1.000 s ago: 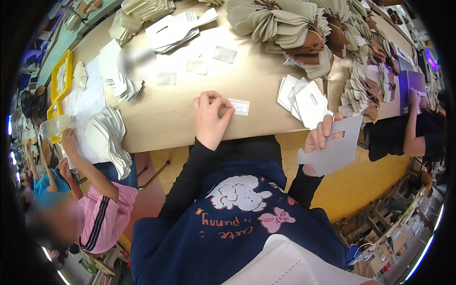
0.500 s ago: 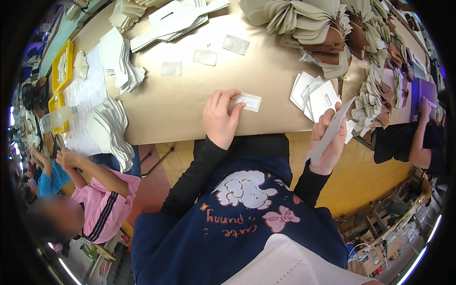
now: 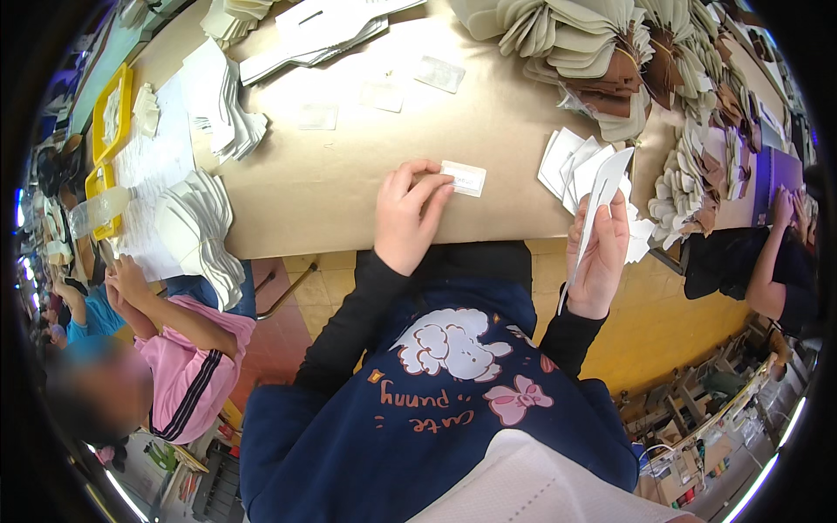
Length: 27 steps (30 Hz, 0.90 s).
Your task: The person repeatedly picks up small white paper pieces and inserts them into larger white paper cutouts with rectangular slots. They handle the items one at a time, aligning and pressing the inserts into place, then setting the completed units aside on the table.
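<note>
My left hand [image 3: 408, 218] pinches the left end of a small pale rectangular card [image 3: 467, 179], which has a white printed patch. The card is at the table surface or just over it; I cannot tell which. In my right hand [image 3: 603, 253] is a thin white flat piece [image 3: 603, 179] with a slot, turned nearly edge-on and tilted upright. Behind that hand lies a fanned stack of similar white pieces [image 3: 561, 161]. Farther back on the table rest three more small translucent cards [image 3: 438, 74], [image 3: 381, 96], [image 3: 317, 116], set apart in a slanting row.
White shaped panels [image 3: 202, 227] are stacked along the table's left, near yellow trays [image 3: 112, 122] and a clear bottle [image 3: 98, 213]. Large bundles of beige and brown pieces [image 3: 610, 87] fill the right. A co-worker in pink [image 3: 196, 366] sits left; another person's arm [image 3: 772, 253] is at right.
The white piece in my right hand has turned from a tilted grey face to nearly edge-on. My left hand and its small card have shifted slightly right and away from me.
</note>
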{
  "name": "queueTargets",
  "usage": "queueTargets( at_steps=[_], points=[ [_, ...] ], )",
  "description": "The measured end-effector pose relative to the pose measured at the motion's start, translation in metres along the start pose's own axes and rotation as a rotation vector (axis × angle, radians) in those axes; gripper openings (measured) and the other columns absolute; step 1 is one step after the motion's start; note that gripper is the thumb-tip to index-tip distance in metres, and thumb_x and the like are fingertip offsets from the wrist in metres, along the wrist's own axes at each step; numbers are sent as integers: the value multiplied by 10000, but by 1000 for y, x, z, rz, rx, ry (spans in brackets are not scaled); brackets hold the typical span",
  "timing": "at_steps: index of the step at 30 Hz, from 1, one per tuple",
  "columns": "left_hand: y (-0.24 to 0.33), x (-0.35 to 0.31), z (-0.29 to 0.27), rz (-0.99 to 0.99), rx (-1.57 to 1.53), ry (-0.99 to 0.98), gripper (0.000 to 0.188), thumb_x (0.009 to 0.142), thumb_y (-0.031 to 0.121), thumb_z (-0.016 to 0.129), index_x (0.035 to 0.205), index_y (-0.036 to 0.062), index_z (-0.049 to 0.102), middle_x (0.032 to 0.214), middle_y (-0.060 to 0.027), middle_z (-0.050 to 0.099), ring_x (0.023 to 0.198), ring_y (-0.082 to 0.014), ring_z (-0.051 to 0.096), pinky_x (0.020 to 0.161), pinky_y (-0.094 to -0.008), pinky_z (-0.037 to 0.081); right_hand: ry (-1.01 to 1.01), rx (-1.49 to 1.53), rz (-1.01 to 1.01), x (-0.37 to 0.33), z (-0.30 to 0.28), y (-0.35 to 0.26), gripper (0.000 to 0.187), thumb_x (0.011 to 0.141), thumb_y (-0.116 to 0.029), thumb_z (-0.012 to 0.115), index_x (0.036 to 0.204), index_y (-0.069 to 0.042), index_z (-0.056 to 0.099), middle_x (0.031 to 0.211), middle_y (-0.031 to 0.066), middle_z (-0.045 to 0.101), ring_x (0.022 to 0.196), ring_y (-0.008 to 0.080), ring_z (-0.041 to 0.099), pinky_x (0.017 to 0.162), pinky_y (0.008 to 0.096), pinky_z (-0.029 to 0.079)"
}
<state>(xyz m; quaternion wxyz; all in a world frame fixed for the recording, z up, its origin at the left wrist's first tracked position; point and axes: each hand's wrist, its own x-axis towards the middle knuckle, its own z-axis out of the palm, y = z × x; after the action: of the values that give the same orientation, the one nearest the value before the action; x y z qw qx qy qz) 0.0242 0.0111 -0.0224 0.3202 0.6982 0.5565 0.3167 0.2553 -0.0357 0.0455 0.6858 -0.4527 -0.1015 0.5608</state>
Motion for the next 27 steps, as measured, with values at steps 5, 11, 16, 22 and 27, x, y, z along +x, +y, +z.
queueTargets(
  at_steps=[5, 11, 16, 22, 27],
  points=[
    [-12, -1, -22, 199, 136, -95, 207, 855, 82, 726, 1061, 100, 733, 1194, -50, 641, 1024, -265, 578, 871, -376, 475, -35, 35, 29, 1, -9, 2, 370, 1006, -39, 576, 1350, -1, 445, 1198, 121, 669, 1017, 137, 684, 871, 276, 575],
    [-4, -9, -27, 277, 354, -119, 281, 849, 109, 731, 1129, 136, 726, 1288, -10, 626, 1152, -262, 559, 967, -405, 447, -77, -4, 26, 2, -1, 3, 365, 1001, -48, 596, 1336, 2, 459, 1119, 115, 704, 986, 121, 683, 846, 252, 562],
    [-1, -11, -21, 288, 433, -130, 378, 867, 160, 728, 1241, 184, 683, 1315, 28, 621, 1256, -245, 532, 1091, -465, 369, 66, -236, 21, 6, 6, 8, 333, 995, -69, 629, 1299, -11, 505, 998, 92, 733, 849, 78, 661, 716, 205, 500],
    [-1, -15, -13, 284, 523, -166, 426, 885, 216, 717, 1306, 209, 648, 1346, 28, 602, 1312, -233, 505, 1141, -566, 303, 40, -634, -54, 10, 3, 8, 287, 1002, -81, 630, 1262, 3, 542, 934, 78, 735, 753, 37, 595, 651, 183, 424],
    [1, -17, -17, 281, 560, -213, 469, 888, 267, 713, 1346, 228, 621, 1362, 43, 575, 1368, -208, 454, 1134, -612, 303, 52, -683, -88, 10, 7, 2, 290, 1014, -72, 605, 1285, 8, 536, 940, 70, 721, 772, 42, 578, 682, 179, 419]
  ],
)
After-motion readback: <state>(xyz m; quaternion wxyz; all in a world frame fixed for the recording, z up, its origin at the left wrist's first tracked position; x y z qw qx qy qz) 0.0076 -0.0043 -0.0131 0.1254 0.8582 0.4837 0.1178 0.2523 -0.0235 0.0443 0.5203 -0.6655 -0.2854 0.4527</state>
